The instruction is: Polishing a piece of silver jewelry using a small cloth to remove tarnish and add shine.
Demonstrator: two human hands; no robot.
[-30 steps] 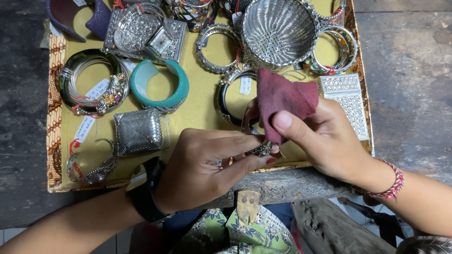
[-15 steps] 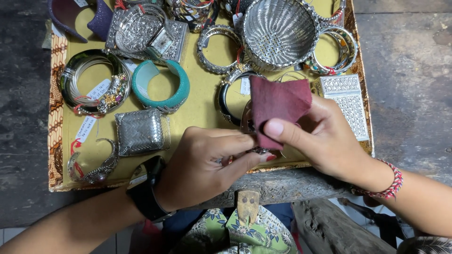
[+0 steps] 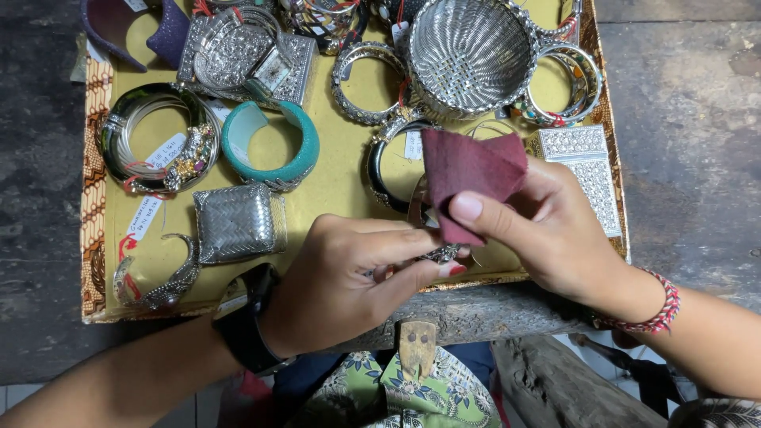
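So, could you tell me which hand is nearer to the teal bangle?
Left. The left hand lies just below the teal bangle; the right hand is farther off to its right, holding a maroon cloth.

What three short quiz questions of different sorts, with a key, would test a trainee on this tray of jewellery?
1. True or false: the right hand holds a dark red cloth.
2. Which bangle lies left of the cloth? A) teal bangle B) orange C) white
3. Fill in: the left hand pinches a small ____ piece at the near edge of the yellow tray.

Key: 1 true; 2 A; 3 silver.
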